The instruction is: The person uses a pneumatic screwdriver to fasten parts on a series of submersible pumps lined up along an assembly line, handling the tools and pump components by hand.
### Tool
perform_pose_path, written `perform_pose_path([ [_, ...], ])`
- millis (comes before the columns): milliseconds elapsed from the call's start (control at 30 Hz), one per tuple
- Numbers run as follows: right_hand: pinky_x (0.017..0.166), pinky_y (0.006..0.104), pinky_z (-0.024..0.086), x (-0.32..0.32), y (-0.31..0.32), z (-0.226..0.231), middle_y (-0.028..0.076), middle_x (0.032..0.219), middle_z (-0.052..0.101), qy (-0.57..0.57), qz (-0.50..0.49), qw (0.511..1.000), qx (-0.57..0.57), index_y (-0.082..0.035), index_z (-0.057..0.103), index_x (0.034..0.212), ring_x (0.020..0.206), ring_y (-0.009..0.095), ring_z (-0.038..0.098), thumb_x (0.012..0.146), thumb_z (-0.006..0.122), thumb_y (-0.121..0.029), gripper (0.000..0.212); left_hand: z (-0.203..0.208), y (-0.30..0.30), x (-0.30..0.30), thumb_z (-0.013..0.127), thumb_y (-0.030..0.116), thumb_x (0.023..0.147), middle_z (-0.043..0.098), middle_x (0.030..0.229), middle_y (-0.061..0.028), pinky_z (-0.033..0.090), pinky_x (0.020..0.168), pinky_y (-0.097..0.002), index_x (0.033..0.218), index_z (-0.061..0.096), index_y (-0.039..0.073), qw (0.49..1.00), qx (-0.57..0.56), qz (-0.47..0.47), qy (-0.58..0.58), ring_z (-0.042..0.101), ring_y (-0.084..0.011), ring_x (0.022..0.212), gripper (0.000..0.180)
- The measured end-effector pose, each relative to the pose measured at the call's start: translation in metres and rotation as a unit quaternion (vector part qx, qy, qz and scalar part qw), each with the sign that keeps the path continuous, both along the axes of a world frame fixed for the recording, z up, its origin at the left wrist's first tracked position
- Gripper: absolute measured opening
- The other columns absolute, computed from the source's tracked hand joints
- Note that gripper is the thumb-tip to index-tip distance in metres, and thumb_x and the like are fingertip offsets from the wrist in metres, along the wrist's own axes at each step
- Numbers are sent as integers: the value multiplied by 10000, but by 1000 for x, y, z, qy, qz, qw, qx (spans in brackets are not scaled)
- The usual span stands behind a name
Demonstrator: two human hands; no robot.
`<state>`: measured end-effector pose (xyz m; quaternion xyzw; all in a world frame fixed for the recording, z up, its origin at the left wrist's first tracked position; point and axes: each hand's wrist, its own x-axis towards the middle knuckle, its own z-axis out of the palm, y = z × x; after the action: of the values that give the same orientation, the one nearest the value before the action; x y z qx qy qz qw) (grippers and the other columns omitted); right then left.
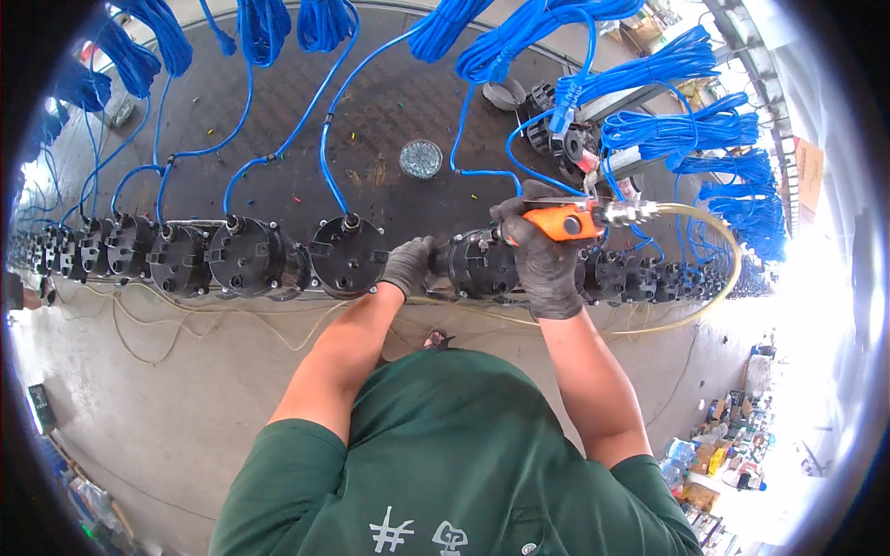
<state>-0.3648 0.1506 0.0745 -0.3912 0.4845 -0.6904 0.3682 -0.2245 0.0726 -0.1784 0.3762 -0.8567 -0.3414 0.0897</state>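
A long row of black round housings with blue cables runs left to right along the bench edge. My left hand (408, 266), in a dark grey glove, has its fingers curled against the left side of one black round housing (480, 265). My right hand (547, 269), gloved too, is wrapped around an orange air tool (560, 222) just above and right of that housing. Metal fittings (627, 212) join the tool to a clear yellowish hose (728, 243). The tool's tip is hard to make out behind my fingers. Another black housing (348, 257) stands left of my left hand.
Coiled blue cables (658, 67) hang along the far side and right. A round dish of small metal parts (421, 158) sits on the dark bench top (297, 120). Loose hoses (176, 320) droop below the row. Boxes and bags (714, 459) stand on the floor at right.
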Motion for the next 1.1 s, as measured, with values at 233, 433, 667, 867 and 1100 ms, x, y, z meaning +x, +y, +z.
perform_pose_path([
  [233,795,273,552,5,-19,-21,26,977,704,-44,17,996,75,-21,597,1239,866,128,665,820,813,-24,472,3,2,4,614,135,919,670,1037,-187,554,816,-484,1085,592,100,1000,1,1,25,684,-387,978,171],
  [433,788,273,551,0,-29,-27,69,971,734,47,2,995,92,-22,567,1259,864,139,687,820,811,-86,506,6,6,5,650,115,889,672,1049,-173,553,817,-488,1078,615,107,1000,2,21,21,684,-385,987,192],
  [667,829,320,567,-13,-38,-45,25,998,684,200,99,971,79,-84,629,1072,903,142,670,767,784,-12,349,-18,10,-2,682,16,857,703,1067,-134,549,805,-362,1109,643,90,988,111,73,78,683,-237,879,265],
  [867,752,298,554,-8,-48,-41,-4,915,671,56,87,991,82,-100,634,1029,847,132,658,765,786,-27,313,5,30,-9,727,234,922,670,1189,-186,529,953,-413,1312,552,-11,848,293,199,394,671,-303,1097,492],
  [1100,779,285,548,-8,-45,-46,-8,942,663,85,43,990,106,-93,598,1067,877,124,649,770,771,-4,356,106,38,-19,849,374,769,640,1255,-181,498,1015,-396,1362,506,-28,853,244,58,458,635,-271,1176,794],
])
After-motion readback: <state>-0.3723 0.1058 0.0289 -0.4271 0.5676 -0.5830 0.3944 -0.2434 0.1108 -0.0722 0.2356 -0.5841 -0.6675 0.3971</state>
